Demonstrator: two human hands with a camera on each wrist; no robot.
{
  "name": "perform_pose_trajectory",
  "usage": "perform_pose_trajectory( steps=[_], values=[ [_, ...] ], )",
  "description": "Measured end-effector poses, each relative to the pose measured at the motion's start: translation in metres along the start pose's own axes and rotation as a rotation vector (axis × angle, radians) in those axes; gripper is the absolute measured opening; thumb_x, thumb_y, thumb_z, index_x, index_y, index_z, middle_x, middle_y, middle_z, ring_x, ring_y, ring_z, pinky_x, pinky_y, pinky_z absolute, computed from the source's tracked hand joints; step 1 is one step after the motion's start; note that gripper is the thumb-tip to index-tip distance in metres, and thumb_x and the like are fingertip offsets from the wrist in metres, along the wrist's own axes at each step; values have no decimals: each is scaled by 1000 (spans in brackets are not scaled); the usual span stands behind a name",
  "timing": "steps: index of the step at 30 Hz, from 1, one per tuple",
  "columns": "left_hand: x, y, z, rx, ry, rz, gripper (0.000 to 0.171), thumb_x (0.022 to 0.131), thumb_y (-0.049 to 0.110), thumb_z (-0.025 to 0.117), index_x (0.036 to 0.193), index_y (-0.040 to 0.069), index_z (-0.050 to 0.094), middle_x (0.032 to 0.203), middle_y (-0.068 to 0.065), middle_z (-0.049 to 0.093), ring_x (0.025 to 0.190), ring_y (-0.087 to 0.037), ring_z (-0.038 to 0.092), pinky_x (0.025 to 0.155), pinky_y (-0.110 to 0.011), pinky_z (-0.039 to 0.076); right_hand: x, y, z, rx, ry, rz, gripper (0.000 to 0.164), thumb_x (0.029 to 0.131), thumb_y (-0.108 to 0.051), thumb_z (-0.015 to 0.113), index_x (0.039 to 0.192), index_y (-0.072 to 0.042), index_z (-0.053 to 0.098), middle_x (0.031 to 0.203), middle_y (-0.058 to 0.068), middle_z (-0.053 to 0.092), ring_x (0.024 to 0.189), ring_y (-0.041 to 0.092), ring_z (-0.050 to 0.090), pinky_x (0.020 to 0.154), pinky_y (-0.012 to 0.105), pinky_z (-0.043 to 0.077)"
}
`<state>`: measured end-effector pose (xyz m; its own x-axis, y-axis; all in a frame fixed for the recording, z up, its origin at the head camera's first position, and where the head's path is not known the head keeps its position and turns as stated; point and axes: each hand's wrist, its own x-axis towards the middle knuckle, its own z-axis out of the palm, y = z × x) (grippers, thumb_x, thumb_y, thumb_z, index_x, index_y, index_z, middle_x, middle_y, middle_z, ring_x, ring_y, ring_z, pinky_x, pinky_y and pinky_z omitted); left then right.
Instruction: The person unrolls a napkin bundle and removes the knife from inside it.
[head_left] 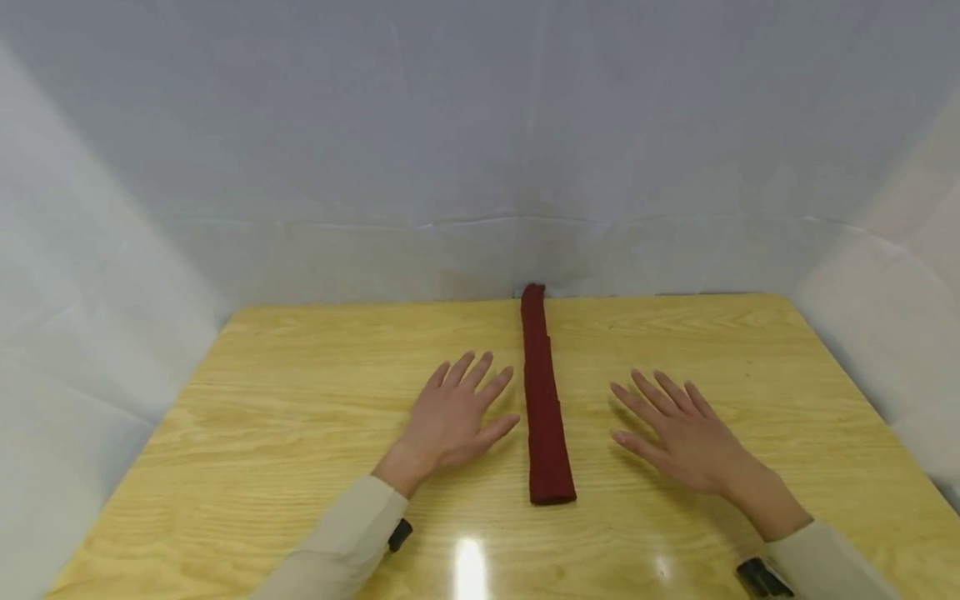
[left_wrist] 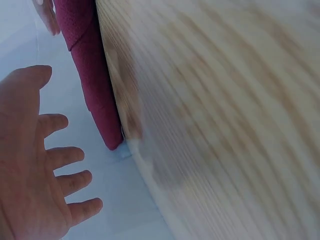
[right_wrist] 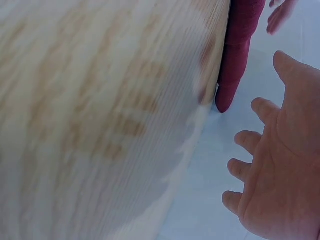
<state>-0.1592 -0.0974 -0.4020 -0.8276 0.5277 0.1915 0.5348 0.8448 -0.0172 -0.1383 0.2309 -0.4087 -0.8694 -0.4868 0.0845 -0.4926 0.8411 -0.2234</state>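
A long, narrow strip of dark red folded cloth point(head_left: 546, 408) lies on the wooden table, running from near the front to the back edge. Its near end is wider, and its far end reaches the wall. To its left, my left hand point(head_left: 453, 412) is held over the tabletop with fingers spread, holding nothing. My right hand point(head_left: 686, 446) is on the other side, also spread and empty, farther from the cloth than the left. In the left wrist view the cloth point(left_wrist: 90, 75) shows layered folds along its side. The right wrist view shows its rounded far end point(right_wrist: 227, 95).
The light wooden table point(head_left: 300, 375) has a glossy surface with a bright reflection near the front. White sheeting point(head_left: 375, 258) rises behind the back edge and along both sides. Small black devices point(head_left: 401, 535) sit at both wrists, by the pale sleeves.
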Motion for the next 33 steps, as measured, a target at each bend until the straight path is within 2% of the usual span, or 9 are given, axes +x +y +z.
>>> perform_pose_trajectory(
  steps=[9, 22, 33],
  values=[
    [13, 12, 2, 14, 1, 41, 62, 96, 60, 36, 147, 24, 41, 149, -8, 37, 137, -31, 31, 106, -50, 30, -1, -3, -2, -12, 8, -2, 61, 98, -52, 42, 151, -22, 33, 154, 13, 26, 140, 40, 18, 108, 61, 13],
    [29, 30, 4, 49, -52, 52, 63, 96, 62, 31, 148, 27, 38, 151, -7, 34, 138, -28, 29, 108, -47, 28, 0, -2, -1, -20, 8, 0, 61, 98, -53, 43, 150, -22, 34, 154, 14, 27, 140, 40, 19, 108, 62, 13],
    [38, 39, 6, 64, -55, 68, 62, 95, 63, 33, 147, 29, 39, 151, -6, 34, 137, -28, 31, 107, -46, 30, 3, -3, 3, -26, -23, 10, 63, 97, -56, 41, 151, -24, 32, 155, 13, 24, 140, 40, 16, 108, 62, 11]
  ],
)
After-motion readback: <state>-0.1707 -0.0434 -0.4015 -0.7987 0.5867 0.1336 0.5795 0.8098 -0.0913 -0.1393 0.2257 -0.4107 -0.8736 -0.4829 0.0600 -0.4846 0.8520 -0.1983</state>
